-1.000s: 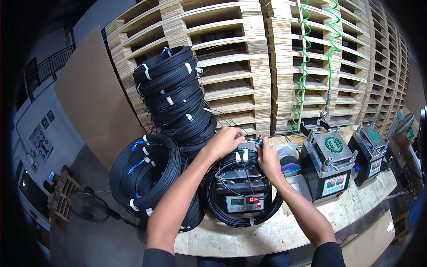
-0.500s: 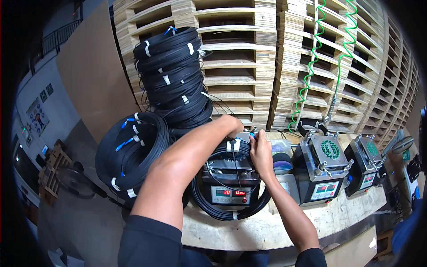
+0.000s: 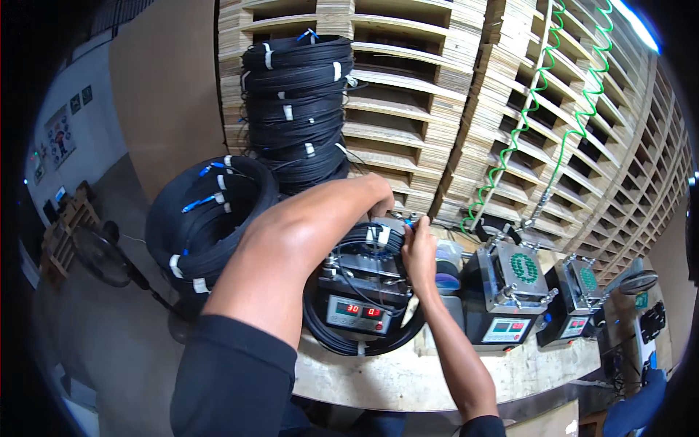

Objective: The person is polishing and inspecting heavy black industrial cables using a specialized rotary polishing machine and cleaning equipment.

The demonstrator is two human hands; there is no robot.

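A fiber polishing machine [image 3: 362, 314], dark with a lit red display, stands in front of me with a black cable coil [image 3: 333, 341] draped around it. My left hand [image 3: 380, 195] reaches over to the machine's far side, bent down at the wrist, its fingers mostly hidden. Close by on the right, my right hand [image 3: 419, 251] is closed, thumb and fingers pinching a small blue connector [image 3: 410, 223] near the machine's back right corner. White tape [image 3: 378, 235] binds the coil's upper part, which lies over the machine's top.
Two similar machines [image 3: 510, 298] [image 3: 579, 295] stand to the right on the wooden table [image 3: 378, 386]. At the left are a black cable coil with blue connectors [image 3: 211, 218] and a tall stack of coils [image 3: 295, 109]. Pallets [image 3: 408, 95] rise behind; green coiled hoses [image 3: 510, 138] hang there.
The view has shifted and tilted, so the machines sit slightly further left. Both hands stay at the machine's far side, the right still pinching the blue connector.
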